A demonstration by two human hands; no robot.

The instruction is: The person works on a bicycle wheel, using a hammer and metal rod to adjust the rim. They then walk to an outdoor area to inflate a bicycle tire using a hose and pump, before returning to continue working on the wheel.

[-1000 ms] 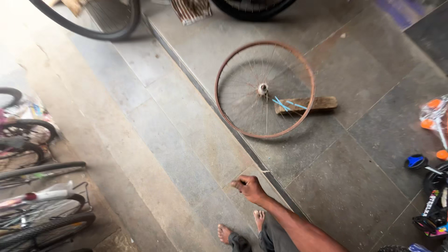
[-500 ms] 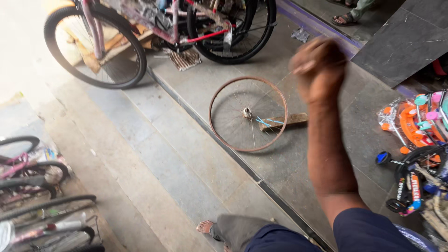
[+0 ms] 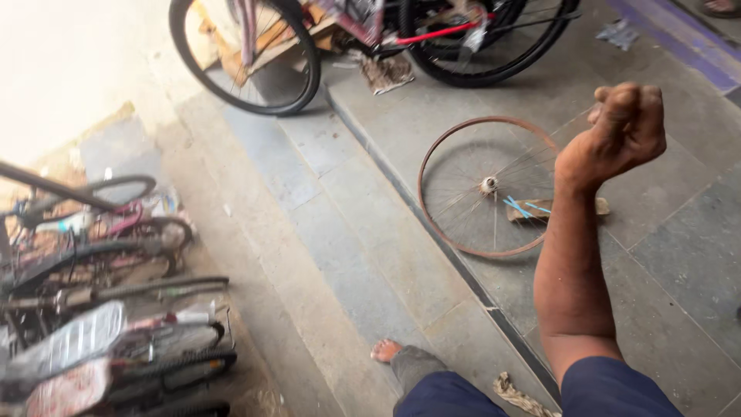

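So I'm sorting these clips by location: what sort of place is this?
Most likely a bicycle repair shop front, or its doorstep. A bare spoked wheel rim lies flat on the stone floor, a bicycle stands behind it, and more bikes are piled at the left. The raised right hand is clenched and looks empty.

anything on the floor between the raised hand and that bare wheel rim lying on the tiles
Nothing visible does. The right hand, closed in a fist, is raised above the wheel rim, overlapping its right edge in the head view. A wooden block lies under the rim.

wheel rim (image 3: 432,154): rusty matt metal | block (image 3: 540,210): rough wood | floor (image 3: 679,255): matt grey stone
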